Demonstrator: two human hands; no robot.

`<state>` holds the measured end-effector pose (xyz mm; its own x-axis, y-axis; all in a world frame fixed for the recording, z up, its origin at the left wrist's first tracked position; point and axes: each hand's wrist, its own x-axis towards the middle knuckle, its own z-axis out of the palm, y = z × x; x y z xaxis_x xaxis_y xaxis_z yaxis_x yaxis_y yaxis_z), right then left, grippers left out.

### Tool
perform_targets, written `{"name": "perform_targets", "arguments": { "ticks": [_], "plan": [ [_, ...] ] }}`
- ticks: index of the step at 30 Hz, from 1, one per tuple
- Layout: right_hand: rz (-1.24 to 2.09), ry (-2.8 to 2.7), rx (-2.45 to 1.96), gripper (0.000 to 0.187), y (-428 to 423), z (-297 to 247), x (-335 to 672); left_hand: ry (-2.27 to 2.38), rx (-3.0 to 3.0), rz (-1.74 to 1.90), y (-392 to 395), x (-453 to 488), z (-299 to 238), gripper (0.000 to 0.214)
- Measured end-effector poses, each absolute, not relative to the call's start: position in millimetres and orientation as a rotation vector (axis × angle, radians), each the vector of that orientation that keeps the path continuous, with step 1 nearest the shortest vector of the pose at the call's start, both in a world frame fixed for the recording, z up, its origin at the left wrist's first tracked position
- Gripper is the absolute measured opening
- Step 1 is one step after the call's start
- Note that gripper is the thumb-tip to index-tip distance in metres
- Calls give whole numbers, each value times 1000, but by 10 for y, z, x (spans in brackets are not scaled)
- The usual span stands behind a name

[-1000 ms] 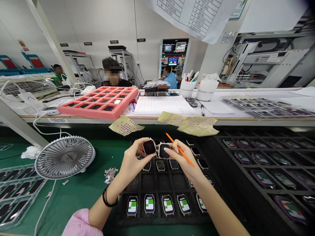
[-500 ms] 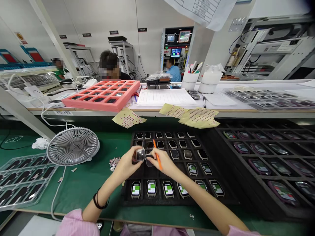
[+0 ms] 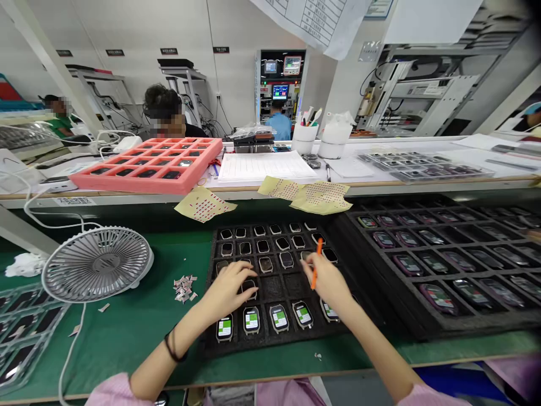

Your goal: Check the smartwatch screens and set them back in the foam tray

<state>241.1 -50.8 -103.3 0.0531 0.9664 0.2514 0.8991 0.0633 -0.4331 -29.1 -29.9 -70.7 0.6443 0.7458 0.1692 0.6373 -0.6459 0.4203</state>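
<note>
My left hand (image 3: 230,288) reaches into a black foam tray (image 3: 273,332), thumb and fingers closed round the edges of a smartwatch (image 3: 249,289) in one slot. My right hand (image 3: 327,279) holds a slim orange pen-like tool (image 3: 316,265), upright in its grip. Its fingertips are over the tray's right side, by a pale-framed watch (image 3: 305,257) they partly cover. Dark-screened watches fill the back rows. Along the front row, watches such as this lit one (image 3: 279,318) show green and white screens. Between my hands lies a bare slot (image 3: 270,287).
A second black tray (image 3: 406,293) of watches adjoins on the right. Left are a white fan (image 3: 98,264), small paper scraps (image 3: 184,288) and a clear tray (image 3: 29,338). On the shelf stand a pink foam tray (image 3: 139,183) and pen pot (image 3: 304,138); yellow sticker sheets (image 3: 321,197) hang over its edge.
My hands, together over the tray's middle before, are now apart. The left has lowered a watch to a slot; the right has moved right with the orange tool. The view has swung right.
</note>
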Motion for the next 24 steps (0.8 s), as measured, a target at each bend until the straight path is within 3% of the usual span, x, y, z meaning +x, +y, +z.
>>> {"name": "perform_targets", "arguments": {
  "ticks": [4,11,16,24],
  "plan": [
    [28,-1751,-2199,14,-582,-1243,2957,807,2704,255,-264,550,-692,22],
    [214,-1745,-2012,25,-601,-1344,3169,862,2613,60,12,1403,-1023,40],
    [429,-1703,-1842,34,-569,-1324,3243,898,2527,63,130,1577,-1067,51],
    [711,-1478,-1701,22,-433,-1342,3265,816,2148,238,175,1292,-1003,44]
  ]
}}
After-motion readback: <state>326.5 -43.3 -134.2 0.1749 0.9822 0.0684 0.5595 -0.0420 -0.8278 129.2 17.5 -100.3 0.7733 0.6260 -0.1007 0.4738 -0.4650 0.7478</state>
